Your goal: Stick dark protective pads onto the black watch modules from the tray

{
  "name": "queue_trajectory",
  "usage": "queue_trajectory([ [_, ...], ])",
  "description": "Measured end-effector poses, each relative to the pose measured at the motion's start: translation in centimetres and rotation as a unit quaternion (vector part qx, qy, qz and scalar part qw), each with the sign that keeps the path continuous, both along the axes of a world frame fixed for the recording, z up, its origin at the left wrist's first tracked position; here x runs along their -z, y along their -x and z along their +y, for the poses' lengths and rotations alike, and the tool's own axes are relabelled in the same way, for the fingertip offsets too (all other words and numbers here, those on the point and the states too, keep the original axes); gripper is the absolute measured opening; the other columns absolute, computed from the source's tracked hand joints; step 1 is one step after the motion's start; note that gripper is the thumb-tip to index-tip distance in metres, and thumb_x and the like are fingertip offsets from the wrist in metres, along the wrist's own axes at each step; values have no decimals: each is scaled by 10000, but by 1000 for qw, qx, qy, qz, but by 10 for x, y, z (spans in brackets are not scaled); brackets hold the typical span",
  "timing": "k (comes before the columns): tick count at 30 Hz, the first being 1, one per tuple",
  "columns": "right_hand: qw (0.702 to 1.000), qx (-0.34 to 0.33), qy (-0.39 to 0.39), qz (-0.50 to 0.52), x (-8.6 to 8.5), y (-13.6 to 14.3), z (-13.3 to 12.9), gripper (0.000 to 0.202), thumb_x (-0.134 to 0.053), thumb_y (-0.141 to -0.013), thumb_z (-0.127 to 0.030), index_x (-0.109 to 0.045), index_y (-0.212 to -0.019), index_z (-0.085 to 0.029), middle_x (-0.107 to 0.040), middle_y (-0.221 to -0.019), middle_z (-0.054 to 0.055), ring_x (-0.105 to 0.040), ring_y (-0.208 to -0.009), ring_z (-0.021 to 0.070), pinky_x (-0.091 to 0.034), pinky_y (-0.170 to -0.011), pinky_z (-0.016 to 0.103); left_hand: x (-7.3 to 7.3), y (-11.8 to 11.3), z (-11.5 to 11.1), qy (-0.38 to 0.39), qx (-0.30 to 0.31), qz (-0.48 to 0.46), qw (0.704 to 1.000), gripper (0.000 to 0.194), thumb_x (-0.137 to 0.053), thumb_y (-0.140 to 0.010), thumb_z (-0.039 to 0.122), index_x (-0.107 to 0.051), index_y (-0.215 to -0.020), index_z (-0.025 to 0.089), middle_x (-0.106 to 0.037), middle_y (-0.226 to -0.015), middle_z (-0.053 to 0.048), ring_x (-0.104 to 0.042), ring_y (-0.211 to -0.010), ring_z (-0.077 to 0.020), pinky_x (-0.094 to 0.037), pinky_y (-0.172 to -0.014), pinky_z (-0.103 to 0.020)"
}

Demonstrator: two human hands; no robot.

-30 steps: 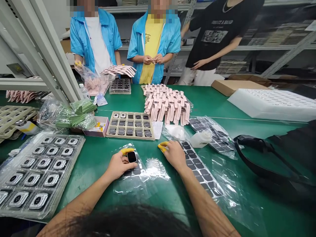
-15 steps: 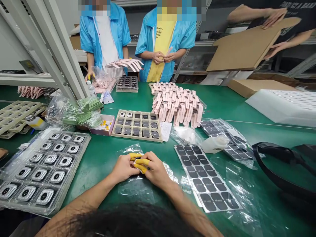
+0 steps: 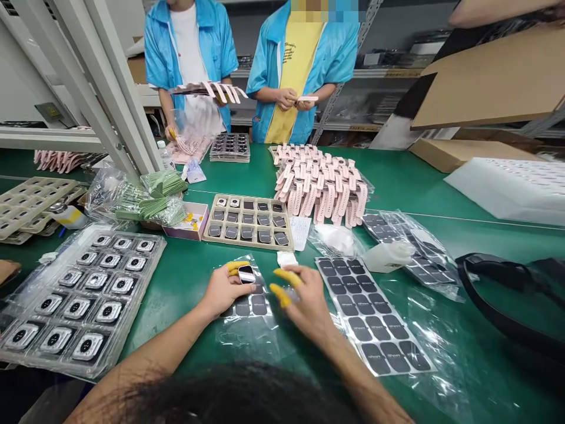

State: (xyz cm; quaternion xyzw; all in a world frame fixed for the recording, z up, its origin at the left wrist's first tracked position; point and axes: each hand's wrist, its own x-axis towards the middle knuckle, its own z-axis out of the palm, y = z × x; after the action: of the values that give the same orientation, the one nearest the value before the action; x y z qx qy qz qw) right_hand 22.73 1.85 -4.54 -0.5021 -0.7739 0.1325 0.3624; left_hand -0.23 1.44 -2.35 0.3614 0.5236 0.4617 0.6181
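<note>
My left hand (image 3: 224, 288), with yellow finger cots, is closed on a smartwatch case (image 3: 246, 274) whose glossy dark screen faces up. Below it lies a sheet of dark square stickers (image 3: 242, 307) on clear plastic film. To the right, my right hand (image 3: 309, 300) is apart from the watch case, its yellow-capped fingers spread. A small white cloth or tissue (image 3: 286, 259) lies just beyond those fingers. Whether a bit of clear film touches the right fingertips is hard to make out. Beside this hand is a larger sheet of dark square stickers (image 3: 362, 303).
A tray of watch cases (image 3: 73, 306) stands at left, a beige tray (image 3: 207, 227) of dark-screened ones ahead. Pink-strapped watches (image 3: 320, 185), green straps (image 3: 163, 200), a white bottle (image 3: 391, 256) and a black headband-like object (image 3: 474, 306) surround the work area. Co-workers stand across the table.
My right hand has left the watch case and moved right, its fingers opening. The watch screen and sticker sheet beneath now show. A co-worker's cardboard has moved right.
</note>
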Motion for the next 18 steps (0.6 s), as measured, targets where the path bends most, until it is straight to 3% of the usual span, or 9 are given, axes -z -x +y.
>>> queue_trajectory([
  [2, 997, -68, 43, -11, 4, 1, -15, 423, -769, -960, -306, -754, -1373, -394, -779, -1296, 120, -676, -1240, 402, -557, -1048, 646, -3, 1, 2, 6, -19, -34, 999, 722, -1095, -502, 238, -789, -1153, 177, -868, -1037, -101, -815, -993, -273, -628, -976, -407],
  [4, 992, -92, 86, -17, 10, 6, -23, 503, -804, -935, -290, -730, -1419, -405, -798, -1322, 107, -674, -1301, 413, -548, -1076, 669, -5, 3, 4, 19, -31, -44, 998, 718, -1102, -488, 221, -793, -1134, 177, -865, -1072, -102, -808, -1022, -263, -619, -1014, -412],
  [7, 990, -61, 123, -7, 16, 10, -22, 493, -853, -902, -305, -762, -1379, -393, -817, -1300, 101, -654, -1359, 425, -537, -1107, 688, -6, 7, 6, 30, -34, -54, 997, 688, -1097, -496, 200, -806, -1119, 178, -861, -1100, -99, -797, -1042, -251, -601, -1055, -418],
  [11, 990, -34, 137, -8, 14, 13, -10, 441, -900, -865, -288, -821, -1293, -361, -823, -1228, 105, -698, -1285, 388, -566, -1103, 624, -7, 12, 9, 39, -33, -73, 996, 660, -1086, -498, 158, -818, -1100, 174, -858, -1064, -92, -789, -1016, -238, -593, -1061, -416],
  [15, 990, -44, 127, -34, 13, 14, -1, 419, -913, -877, -299, -837, -1290, -305, -776, -1366, 139, -676, -1365, 364, -561, -1142, 562, -9, 16, 12, 59, -37, -91, 993, 644, -1077, -510, 132, -818, -1098, 170, -850, -1051, -78, -776, -937, -201, -609, -979, -366],
  [18, 990, -59, 117, -51, 19, 13, 6, 443, -926, -874, -334, -832, -1306, -320, -755, -1434, 143, -645, -1424, 380, -547, -1164, 585, -12, 20, 15, 71, -41, -102, 991, 644, -1068, -525, 126, -802, -1111, 159, -835, -981, -56, -747, -823, -163, -616, -899, -339],
])
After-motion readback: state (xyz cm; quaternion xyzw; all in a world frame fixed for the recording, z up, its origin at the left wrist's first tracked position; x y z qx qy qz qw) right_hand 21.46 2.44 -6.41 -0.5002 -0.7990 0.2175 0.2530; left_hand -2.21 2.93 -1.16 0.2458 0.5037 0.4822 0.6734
